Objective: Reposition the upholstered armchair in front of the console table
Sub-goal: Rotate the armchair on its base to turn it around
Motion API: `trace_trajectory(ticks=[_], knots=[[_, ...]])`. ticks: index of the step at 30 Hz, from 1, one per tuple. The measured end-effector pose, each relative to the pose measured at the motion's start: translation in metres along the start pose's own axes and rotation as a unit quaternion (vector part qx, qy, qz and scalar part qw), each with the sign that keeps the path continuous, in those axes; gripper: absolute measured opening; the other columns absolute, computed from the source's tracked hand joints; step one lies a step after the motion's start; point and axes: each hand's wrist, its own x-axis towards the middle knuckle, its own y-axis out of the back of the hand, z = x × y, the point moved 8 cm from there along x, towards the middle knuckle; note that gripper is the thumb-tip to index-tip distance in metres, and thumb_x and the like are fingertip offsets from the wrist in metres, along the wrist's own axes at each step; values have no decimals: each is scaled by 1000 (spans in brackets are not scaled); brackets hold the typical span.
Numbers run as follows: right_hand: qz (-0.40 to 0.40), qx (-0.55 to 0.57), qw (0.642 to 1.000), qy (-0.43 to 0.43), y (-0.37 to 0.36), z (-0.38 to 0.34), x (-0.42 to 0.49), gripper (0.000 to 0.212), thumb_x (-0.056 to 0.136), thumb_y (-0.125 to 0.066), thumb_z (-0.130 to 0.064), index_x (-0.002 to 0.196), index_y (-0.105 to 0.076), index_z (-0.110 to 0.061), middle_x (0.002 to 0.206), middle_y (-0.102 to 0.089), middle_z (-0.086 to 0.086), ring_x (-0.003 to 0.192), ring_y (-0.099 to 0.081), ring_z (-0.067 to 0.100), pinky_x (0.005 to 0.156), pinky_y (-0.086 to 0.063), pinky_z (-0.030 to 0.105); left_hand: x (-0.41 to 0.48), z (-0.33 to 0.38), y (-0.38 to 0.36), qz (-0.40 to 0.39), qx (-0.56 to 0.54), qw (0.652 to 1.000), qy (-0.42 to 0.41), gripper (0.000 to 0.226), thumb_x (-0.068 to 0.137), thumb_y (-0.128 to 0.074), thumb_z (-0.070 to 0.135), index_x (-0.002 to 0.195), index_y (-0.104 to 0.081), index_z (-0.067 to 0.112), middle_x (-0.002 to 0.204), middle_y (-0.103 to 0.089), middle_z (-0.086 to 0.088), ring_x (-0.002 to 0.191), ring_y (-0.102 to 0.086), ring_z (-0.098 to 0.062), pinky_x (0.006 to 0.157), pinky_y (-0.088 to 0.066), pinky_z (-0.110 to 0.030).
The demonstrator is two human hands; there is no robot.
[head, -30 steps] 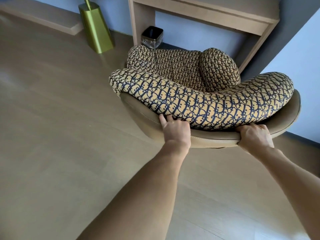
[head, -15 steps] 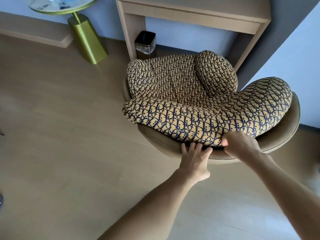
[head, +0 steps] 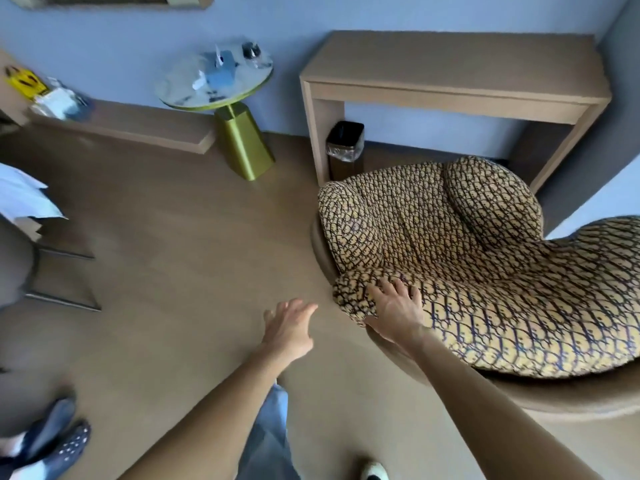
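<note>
The upholstered armchair [head: 460,258] has tan and navy patterned cushions in a brown shell and stands at the right, its seat facing the wooden console table [head: 450,81] against the blue wall. My right hand [head: 396,313] lies flat with spread fingers on the left end of the padded backrest, gripping nothing. My left hand [head: 291,327] hovers open over the floor, left of the chair and apart from it.
A small black waste bin [head: 344,147] stands under the console's left end. A round glass side table [head: 221,81] on a gold base sits to the left by a low wooden ledge [head: 138,128]. Another person's dark shoes [head: 52,441] show at the lower left.
Both hands have let go of the chair's back rim. My left hand has swung out over the floor; my right now rests on the cushion. The view has lifted and shifted left.
</note>
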Motion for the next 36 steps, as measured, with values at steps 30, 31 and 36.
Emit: trace_trajectory(ticks=[30, 31, 36], knots=[[-100, 197, 898, -380, -179, -97, 375, 77, 91, -69, -25, 152, -25, -8, 141, -48, 18, 132, -46, 35, 111, -41, 45, 466, -147, -1, -159, 154, 922, -318, 65, 88, -66, 18, 148, -44, 29, 146, -50, 0, 135, -45, -27, 110, -38, -47], [-97, 193, 895, -391, -183, -95, 380, 74, 91, -70, -27, 149, -29, -9, 137, -52, 18, 128, -49, 35, 109, -42, 45, 476, -145, -4, -163, 168, 912, -336, 67, 86, -67, 17, 148, -44, 29, 144, -51, -1, 134, -46, -28, 110, -38, -48], [-72, 159, 876, -450, -192, -83, 414, 33, 96, -54, -11, 129, -53, -13, 117, -68, 12, 110, -61, 33, 96, -48, 41, 539, -121, -19, -161, 214, 865, -423, 79, 88, -67, 17, 158, -31, 31, 152, -43, -6, 137, -41, -28, 114, -34, -48]])
